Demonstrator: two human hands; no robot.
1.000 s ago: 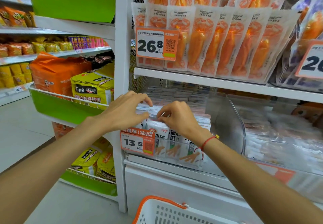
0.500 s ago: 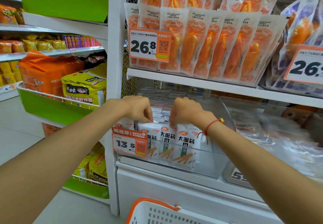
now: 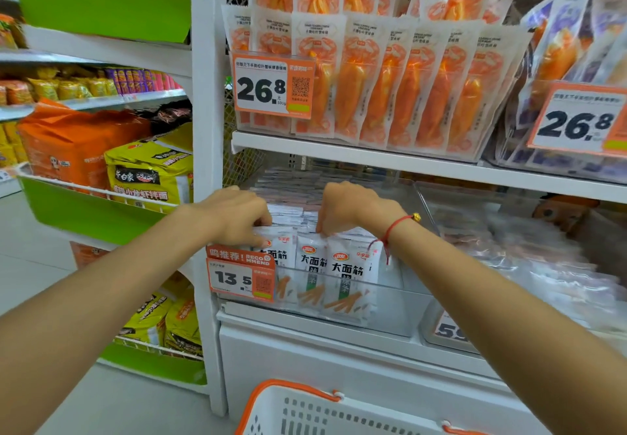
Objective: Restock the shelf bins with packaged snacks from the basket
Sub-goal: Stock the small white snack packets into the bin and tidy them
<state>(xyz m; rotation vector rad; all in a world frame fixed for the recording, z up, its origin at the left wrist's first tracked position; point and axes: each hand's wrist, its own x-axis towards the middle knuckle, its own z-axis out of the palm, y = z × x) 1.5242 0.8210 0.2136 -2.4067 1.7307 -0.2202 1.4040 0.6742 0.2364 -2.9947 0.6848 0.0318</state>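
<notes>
Both hands have drawn apart since a second ago, when their fingertips nearly met over the middle of the packets; the view has also slid a little to the right. Now the left hand (image 3: 237,217) sits at the left end of the front row of white snack packets (image 3: 342,275), its fingers curled down over the packet tops and its thumb against the face of the leftmost one, so that grip is closed on the packets. The right hand (image 3: 346,207) is bent at the wrist with fingertips pressed down into the tops of the packets towards the right of the row; it looks pinched on them, though the fingertips are partly hidden. A red string bracelet (image 3: 390,231) circles that wrist.

The packets stand upright, faces forward, inside a clear shelf bin (image 3: 400,312), with more rows stacked behind them. An orange price tag (image 3: 241,277) reading 13.5 is clipped to the bin's front left corner. On the shelf above, orange packets (image 3: 380,88) stand in a row behind a 26.8 tag (image 3: 271,85). A white basket (image 3: 305,411) with an orange rim sits at the bottom edge, well below the hands
</notes>
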